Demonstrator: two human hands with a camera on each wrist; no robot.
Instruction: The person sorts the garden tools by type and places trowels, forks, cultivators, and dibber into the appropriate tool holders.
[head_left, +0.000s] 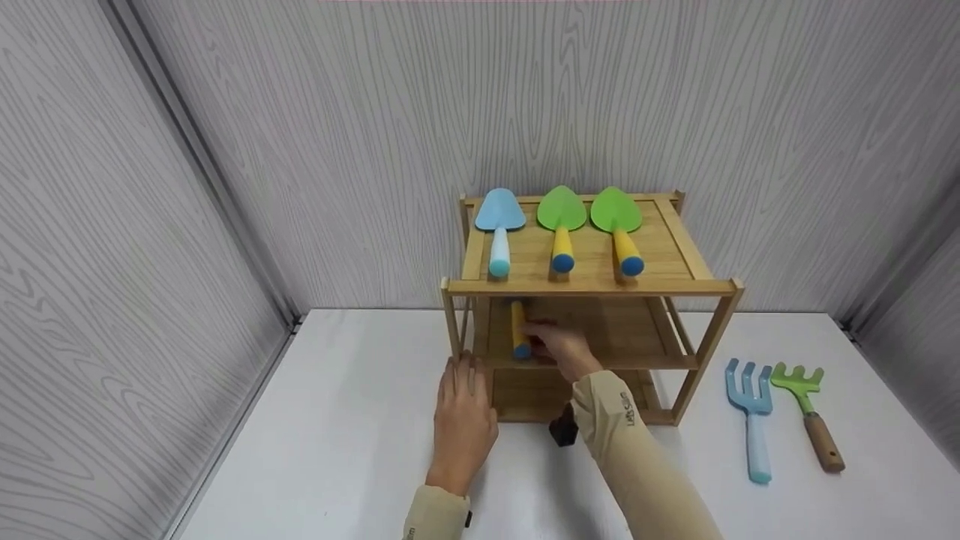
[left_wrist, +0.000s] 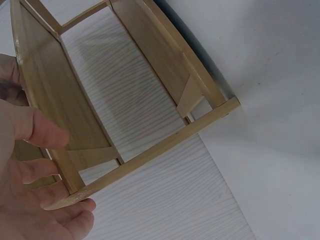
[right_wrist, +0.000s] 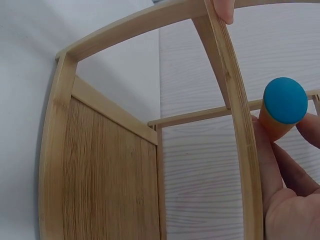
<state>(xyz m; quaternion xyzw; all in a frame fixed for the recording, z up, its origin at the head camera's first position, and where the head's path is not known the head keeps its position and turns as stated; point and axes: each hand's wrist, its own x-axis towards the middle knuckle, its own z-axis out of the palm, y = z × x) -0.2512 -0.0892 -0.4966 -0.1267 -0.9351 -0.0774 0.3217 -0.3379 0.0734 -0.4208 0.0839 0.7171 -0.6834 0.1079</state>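
A three-tier wooden rack point(head_left: 585, 288) stands on the white table. Against its left front post rests my left hand point(head_left: 463, 424); the left wrist view shows the fingers point(left_wrist: 42, 131) bent about the post and shelf edge. Inside the middle tier, my right hand point(head_left: 559, 346) holds a garden tool by its yellow handle point(head_left: 519, 330), near the left side. The handle's blue end cap point(right_wrist: 285, 100) faces outward in the right wrist view. The tool's head cannot be made out. On the top tier lie a blue trowel point(head_left: 500, 210) and two green trowels point(head_left: 562, 208) with yellow handles.
Right of the rack, on the table point(head_left: 360, 420), lie a light blue hand fork point(head_left: 754, 420) and a green hand rake point(head_left: 810, 412) with a wooden handle. A small dark object point(head_left: 564, 427) shows beneath the right wrist. Grey wood-patterned walls point(head_left: 360, 150) enclose the table.
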